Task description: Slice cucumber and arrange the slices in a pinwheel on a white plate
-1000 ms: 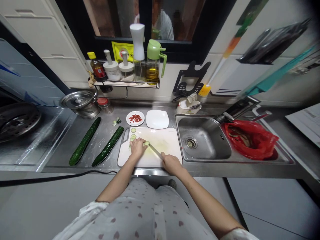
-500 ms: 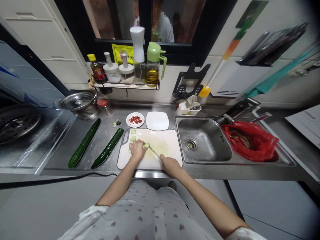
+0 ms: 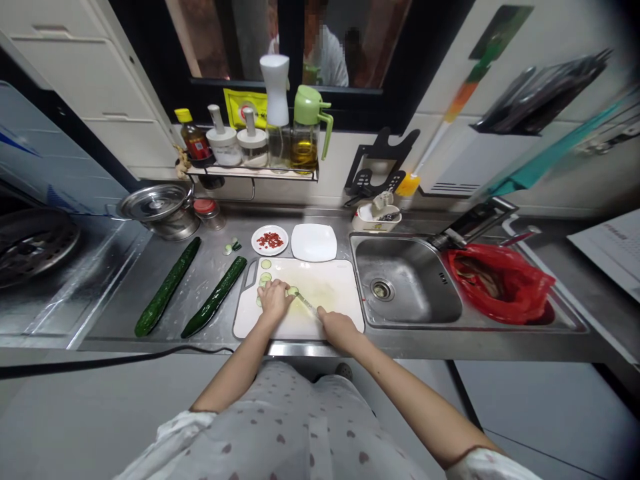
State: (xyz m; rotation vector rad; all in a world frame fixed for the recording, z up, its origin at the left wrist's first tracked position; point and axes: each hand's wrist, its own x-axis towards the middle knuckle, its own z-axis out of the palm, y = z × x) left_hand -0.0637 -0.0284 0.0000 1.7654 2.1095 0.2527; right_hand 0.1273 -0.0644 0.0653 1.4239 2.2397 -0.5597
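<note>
My left hand (image 3: 275, 301) is over the left part of the white cutting board (image 3: 340, 320), its fingers bent and closed around cucumber slices. A pale green cucumber slice (image 3: 293, 291) shows at its fingertips. My right hand (image 3: 343, 331) grips the handle of a small knife (image 3: 309, 305), whose tip meets that slice. Several more slices (image 3: 267, 265) lie along the board's left side, some partly covered by my left hand. Two whole cucumbers (image 3: 167, 287) rest on the counter to the left.
Behind the board are a small plate of chopped red pieces (image 3: 270, 240) and a white square plate (image 3: 314, 242). A sink (image 3: 410, 280) lies right, with a red plastic bag (image 3: 500, 283) beyond it. A lidded pot (image 3: 173, 210) stands left, below a bottle rack (image 3: 255, 172).
Both hands stay almost where they were. The knife handle and my right hand have shifted very slightly left, along with a small shift of the whole view.
</note>
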